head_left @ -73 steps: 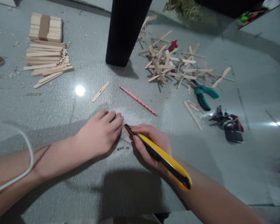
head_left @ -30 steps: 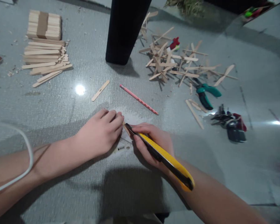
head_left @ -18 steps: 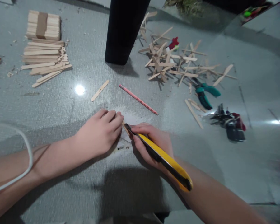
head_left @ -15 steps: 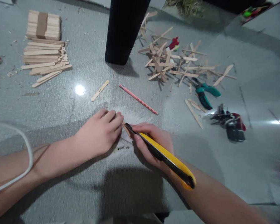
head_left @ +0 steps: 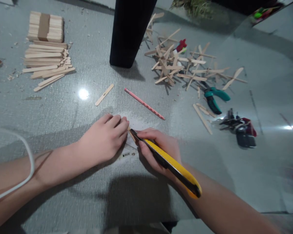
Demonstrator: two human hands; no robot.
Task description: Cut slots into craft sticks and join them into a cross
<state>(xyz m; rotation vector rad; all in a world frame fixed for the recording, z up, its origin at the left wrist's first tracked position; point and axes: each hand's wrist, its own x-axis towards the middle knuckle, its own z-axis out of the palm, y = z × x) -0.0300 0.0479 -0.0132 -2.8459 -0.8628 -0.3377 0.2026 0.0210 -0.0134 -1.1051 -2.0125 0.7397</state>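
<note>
Curling the left hand point(head_left: 107, 138) palm-down beside a slim wooden piece point(head_left: 132, 136), hiding the fingertips and giving no way to tell whether gripping or only pressing. Closing the right hand point(head_left: 161, 144) firmly around a yellow utility knife point(head_left: 172, 164), pointing its tip toward the left fingers and keeping the wooden piece between both hands, just under the knife's front end. Showing part of a ruler point(head_left: 126, 154) below, between the hands. Having a shadowed stretch of worktop point(head_left: 88, 201) lying between the hands and the near edge. Passing a white cable point(head_left: 31, 159) over the left forearm. Lying ahead: a single craft stick point(head_left: 104, 95) and a pink pencil point(head_left: 145, 104). Standing beyond: a black post point(head_left: 132, 35), between stacked sticks point(head_left: 48, 60) on the left and crossed sticks point(head_left: 166, 66), teal pliers point(head_left: 213, 100) and keys point(head_left: 245, 135) on the right.
</note>
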